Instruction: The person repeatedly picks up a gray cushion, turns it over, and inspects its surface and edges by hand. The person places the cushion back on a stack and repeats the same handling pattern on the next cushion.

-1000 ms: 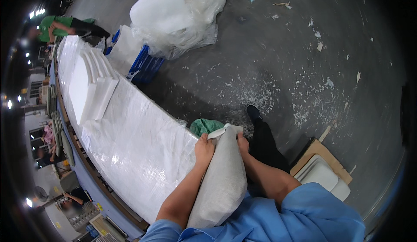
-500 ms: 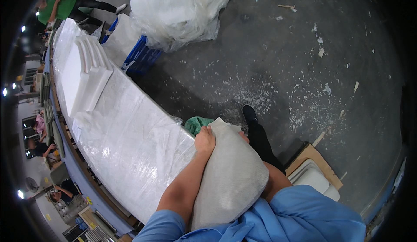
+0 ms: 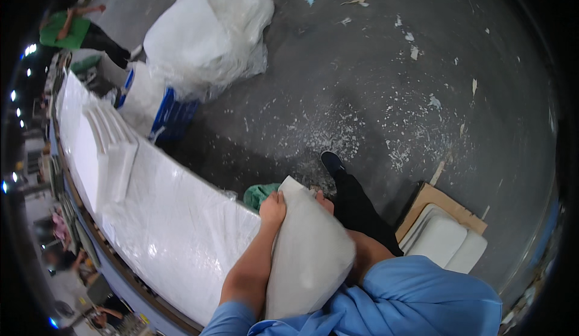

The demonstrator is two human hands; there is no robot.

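Note:
A pale grey-white cushion (image 3: 310, 257) in a fabric cover leans against my front, its narrow end pointing away from me. My left hand (image 3: 272, 209) grips the left edge near that far end, thumb on top. On the opposite edge, my right hand (image 3: 325, 202) is closed on the cover, partly hidden behind the cushion. Just past my left hand a green bag or cloth (image 3: 258, 195) shows beside the table corner.
A long table (image 3: 181, 233) wrapped in clear film runs along my left, with stacked white foam slabs (image 3: 105, 155). Beyond stand a blue crate (image 3: 174, 116) and a big plastic-wrapped white bundle (image 3: 205, 40). White pads (image 3: 443, 239) lie on cardboard (image 3: 467, 208) at right. Someone in green stands far left.
The table and bundle have shifted left in view, with the floor. The loose flap at the cushion's far end now forms a neater corner, and more of my right hand shows.

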